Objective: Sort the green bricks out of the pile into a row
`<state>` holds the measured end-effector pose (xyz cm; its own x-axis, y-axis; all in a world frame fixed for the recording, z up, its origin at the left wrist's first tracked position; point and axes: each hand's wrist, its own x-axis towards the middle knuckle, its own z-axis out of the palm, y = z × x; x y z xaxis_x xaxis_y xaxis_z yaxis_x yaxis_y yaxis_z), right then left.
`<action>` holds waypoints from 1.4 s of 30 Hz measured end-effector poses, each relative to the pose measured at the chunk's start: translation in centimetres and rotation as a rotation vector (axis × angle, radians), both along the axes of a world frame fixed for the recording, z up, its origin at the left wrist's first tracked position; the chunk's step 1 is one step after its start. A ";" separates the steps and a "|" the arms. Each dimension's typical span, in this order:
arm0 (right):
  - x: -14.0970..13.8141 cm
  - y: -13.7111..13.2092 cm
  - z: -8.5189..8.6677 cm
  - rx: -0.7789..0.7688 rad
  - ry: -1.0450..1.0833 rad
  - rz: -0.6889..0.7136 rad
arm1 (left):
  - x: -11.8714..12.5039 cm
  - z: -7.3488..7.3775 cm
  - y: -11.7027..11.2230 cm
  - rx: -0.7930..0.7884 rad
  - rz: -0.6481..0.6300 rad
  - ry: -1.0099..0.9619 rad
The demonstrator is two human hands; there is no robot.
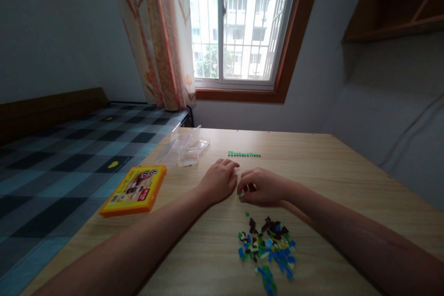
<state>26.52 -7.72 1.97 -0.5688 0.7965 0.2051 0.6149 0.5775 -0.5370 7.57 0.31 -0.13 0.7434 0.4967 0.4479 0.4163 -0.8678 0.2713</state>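
My right hand (260, 186) is closed in a pinch on a small green building brick (240, 198), just above the tabletop. Beside it, my left hand (219, 179) lies on the table with its fingers stretched forward, holding nothing that I can see. Beyond both hands runs a row of small green bricks (244, 154). Nearer to me is a loose pile of tiny bricks (268, 243) in blue, brown, green, yellow and cream. One green brick (247, 214) lies apart, between the pile and my right hand.
On the left of the wooden table (312, 162) rests a yellow-orange box (135, 189) with printed pictures. Clear plastic packaging (187, 147) stands behind it. A bed with a checked cover (76, 148) adjoins the table's left side. A window (243, 23) and a curtain (163, 32) are at the back.
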 end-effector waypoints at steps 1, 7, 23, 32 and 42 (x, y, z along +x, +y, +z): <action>0.0 0.0 -0.1 -0.001 -0.007 0.000 | 0.0 -0.1 0.0 0.008 -0.001 0.001; 0.3 0.4 -0.1 -0.024 -0.029 0.042 | 0.0 -0.1 0.0 0.012 -0.002 0.018; 11.2 5.0 -2.6 0.097 -0.186 -0.861 | 0.0 0.2 -0.1 0.010 -0.003 0.070; 9.9 5.5 -2.7 0.092 -0.197 -0.872 | 0.1 0.3 -0.2 0.009 -0.001 0.066; 9.8 5.3 -2.9 0.108 -0.188 -0.898 | 0.1 0.1 -0.1 0.025 -0.004 0.069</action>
